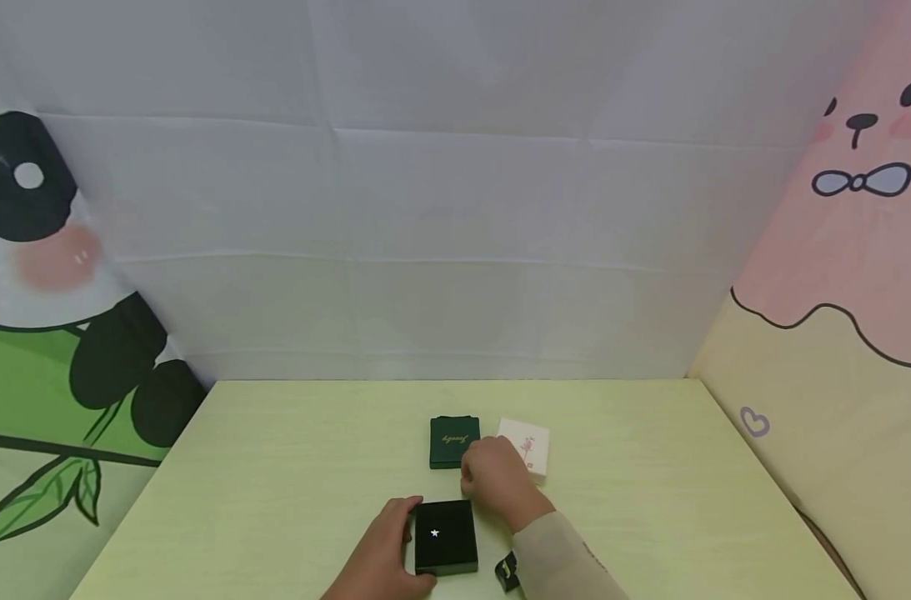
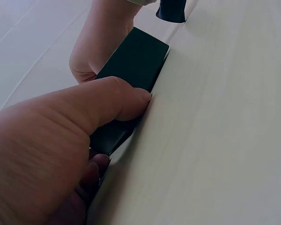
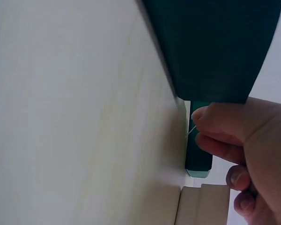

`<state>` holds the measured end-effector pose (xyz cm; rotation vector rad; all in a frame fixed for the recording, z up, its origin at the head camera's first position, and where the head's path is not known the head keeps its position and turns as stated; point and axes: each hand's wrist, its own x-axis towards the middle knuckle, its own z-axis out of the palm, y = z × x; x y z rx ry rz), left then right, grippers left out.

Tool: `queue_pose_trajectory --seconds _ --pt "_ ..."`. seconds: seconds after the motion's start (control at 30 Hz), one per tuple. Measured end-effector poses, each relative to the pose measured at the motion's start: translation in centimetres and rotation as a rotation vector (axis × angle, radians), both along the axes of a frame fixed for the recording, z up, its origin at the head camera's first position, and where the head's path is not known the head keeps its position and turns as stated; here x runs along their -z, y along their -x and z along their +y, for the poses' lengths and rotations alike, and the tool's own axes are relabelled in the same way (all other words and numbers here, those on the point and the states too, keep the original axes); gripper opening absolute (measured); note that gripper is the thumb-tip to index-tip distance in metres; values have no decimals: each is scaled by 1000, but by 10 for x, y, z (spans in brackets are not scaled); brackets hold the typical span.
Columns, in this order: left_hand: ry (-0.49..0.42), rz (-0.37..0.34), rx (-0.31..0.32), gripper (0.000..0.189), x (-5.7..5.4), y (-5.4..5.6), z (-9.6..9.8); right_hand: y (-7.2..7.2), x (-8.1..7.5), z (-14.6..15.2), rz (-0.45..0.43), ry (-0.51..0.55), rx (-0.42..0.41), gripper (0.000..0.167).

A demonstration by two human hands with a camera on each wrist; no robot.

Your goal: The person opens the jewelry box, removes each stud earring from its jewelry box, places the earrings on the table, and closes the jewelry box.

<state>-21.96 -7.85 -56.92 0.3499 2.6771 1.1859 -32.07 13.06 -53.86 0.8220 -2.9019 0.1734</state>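
Note:
A dark green box (image 1: pixel 446 558) with a black top sits near the front of the table. On its top lies a small silver star (image 1: pixel 435 532). My left hand (image 1: pixel 387 550) grips this box from the left; in the left wrist view the thumb (image 2: pixel 126 101) presses along its green side. Just beyond the box, my right hand (image 1: pixel 500 479) pinches a thin pale strand (image 3: pixel 191 131) between thumb and forefinger; I cannot tell what it is. Behind that hand lies a flat green case (image 1: pixel 453 443) with gold lettering.
A white box (image 1: pixel 526 446) with a pink flower print lies at the back right, partly behind my right hand. Next to my right sleeve (image 1: pixel 563 554) is a small black item (image 1: pixel 507 572) with a gold mark. White cloth (image 1: pixel 455 208) hangs behind the table (image 1: pixel 312 450).

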Motion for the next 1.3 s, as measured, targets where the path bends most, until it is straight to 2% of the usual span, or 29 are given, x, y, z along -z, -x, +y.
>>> queue_pose_trajectory --seconds 0.23,0.5,0.7,0.93,1.1,1.3 --pt "-6 -7 -3 99 -2 0 0 -2 -1 0 29 -33 -23 24" --pt "-2 -10 -5 99 -3 -1 1 -5 0 5 58 50 -28 14" --pt "6 -4 -9 98 -4 -2 1 -9 -2 9 40 121 -25 3" --pt "3 -26 -13 100 -5 -2 1 -27 -10 11 -13 287 -16 12" --pt "9 -21 -9 99 -6 -3 1 -39 -10 13 -45 411 -1 11" --pt "-3 -40 -8 99 -7 -4 1 -49 -5 13 -187 585 25 12"
